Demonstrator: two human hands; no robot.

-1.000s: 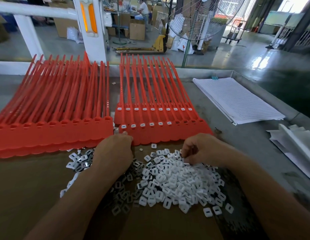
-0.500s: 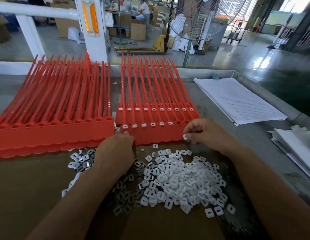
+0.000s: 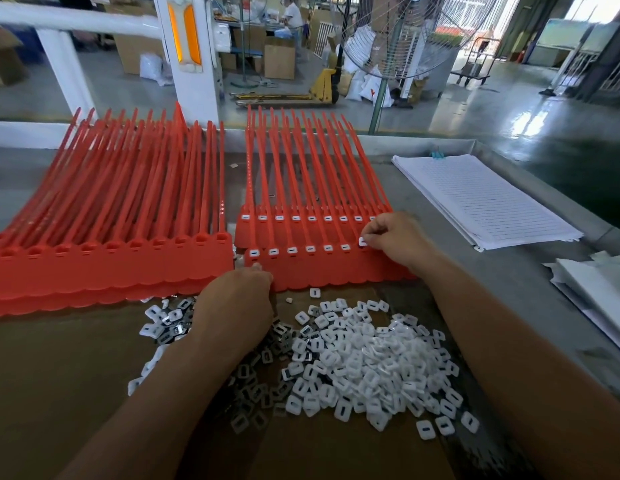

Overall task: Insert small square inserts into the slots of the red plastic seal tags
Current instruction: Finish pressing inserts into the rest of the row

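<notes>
The right hand (image 3: 395,239) pinches one white insert (image 3: 363,241) between thumb and forefinger, holding it at the front row of the right-hand block of red seal tags (image 3: 322,270). Six front-row slots (image 3: 292,250) to the left of that insert already carry white inserts, and the back row (image 3: 310,218) shows inserts across its visible width. Front-row positions further right are hidden under the right hand. The row of slots runs left to right across the person, while the tag straps run away from the person toward the far edge of the table (image 3: 509,271). The held insert sits at the fingertips, on or directly over the next slot in line; whether it is seated cannot be told. The coming move appears to be a short downward press by the right hand, with no sideways travel needed. The left hand (image 3: 237,301) rests at the near left corner of the same block, well apart from that slot; its fingers are hidden, so its hold cannot be determined. The loose pile of inserts (image 3: 364,358) lies on the cardboard sheet (image 3: 59,375) just in front of the tags, between both forearms. A second block of tags (image 3: 111,268), its slots unfilled, lies to the left.
</notes>
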